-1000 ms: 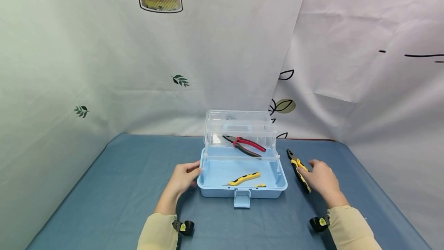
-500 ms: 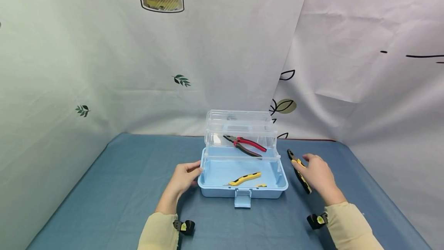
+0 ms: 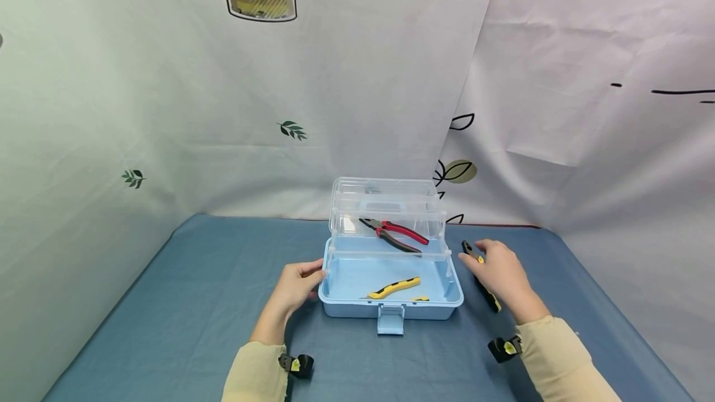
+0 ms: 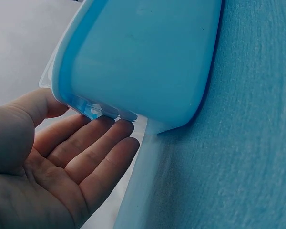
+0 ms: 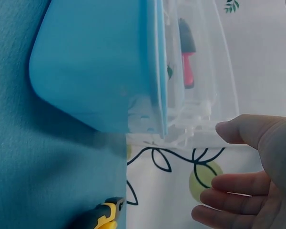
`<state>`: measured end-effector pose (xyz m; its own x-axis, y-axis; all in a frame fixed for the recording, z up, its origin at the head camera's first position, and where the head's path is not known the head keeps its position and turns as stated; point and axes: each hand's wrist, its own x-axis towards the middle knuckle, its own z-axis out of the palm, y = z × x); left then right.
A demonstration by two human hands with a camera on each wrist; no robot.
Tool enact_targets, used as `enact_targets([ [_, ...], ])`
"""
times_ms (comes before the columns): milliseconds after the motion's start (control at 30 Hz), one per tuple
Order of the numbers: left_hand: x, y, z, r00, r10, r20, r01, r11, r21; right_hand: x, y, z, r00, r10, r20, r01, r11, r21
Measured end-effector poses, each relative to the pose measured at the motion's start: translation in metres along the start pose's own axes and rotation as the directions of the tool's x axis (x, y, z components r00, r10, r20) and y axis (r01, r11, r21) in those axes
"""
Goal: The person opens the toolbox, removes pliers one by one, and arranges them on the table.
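A light blue toolbox (image 3: 349, 311) stands with its clear lid (image 3: 385, 188) raised. My left hand (image 3: 294, 287) is at the box's left end; in the left wrist view, thumb and nearly straight fingers touch its rim area. Inside the box lies a yellow-and-black handled tool (image 3: 393, 288), its head hidden. Pliers with red and black handles (image 3: 399, 228) lie in the clear upper tray. My right hand (image 3: 503, 272) hovers, fingers extended and holding nothing, above yellow-and-black pliers (image 3: 493, 303) on the table to the box's right, covering part of them.
Blue cloth covers the table (image 3: 223, 278). A pale printed fabric backdrop (image 3: 380, 79) closes off the back and both sides. The box's front latch (image 3: 390, 320) hangs down. A small yellow piece (image 3: 421, 298) shows near the front inside wall.
My right hand has moved left and slightly away from me, over the yellow-and-black pliers toward the box. The left hand, box and tools have stayed in place.
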<state>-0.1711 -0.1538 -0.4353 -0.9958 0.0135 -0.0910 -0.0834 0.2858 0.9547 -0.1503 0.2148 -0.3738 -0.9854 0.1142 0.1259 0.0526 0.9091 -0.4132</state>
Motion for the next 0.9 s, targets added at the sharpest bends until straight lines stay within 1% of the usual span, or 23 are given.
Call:
enact_targets([
  [233, -0.001, 0.001, -0.001, 1.000, 0.005, 0.003, -0.005, 1.000, -0.001, 0.000, -0.011, -0.003, 1.000, -0.019, 0.021, 0.019, 1.000, 0.010],
  [333, 0.000, 0.000, 0.000, 1.000, 0.003, -0.001, -0.003, 1.000, 0.003, 0.000, -0.015, -0.003, 0.999, -0.033, 0.018, 0.033, 0.999, 0.005],
  [500, 0.002, -0.001, 0.000, 1.000, 0.001, -0.005, -0.001, 1.000, 0.009, 0.004, -0.020, -0.001, 0.998, -0.063, 0.011, 0.063, 0.998, -0.004],
  [900, 0.001, -0.001, 0.000, 1.000, -0.002, -0.001, 0.002, 1.000, 0.008, 0.007, -0.033, 0.004, 0.996, -0.087, 0.027, 0.087, 0.996, 0.016],
])
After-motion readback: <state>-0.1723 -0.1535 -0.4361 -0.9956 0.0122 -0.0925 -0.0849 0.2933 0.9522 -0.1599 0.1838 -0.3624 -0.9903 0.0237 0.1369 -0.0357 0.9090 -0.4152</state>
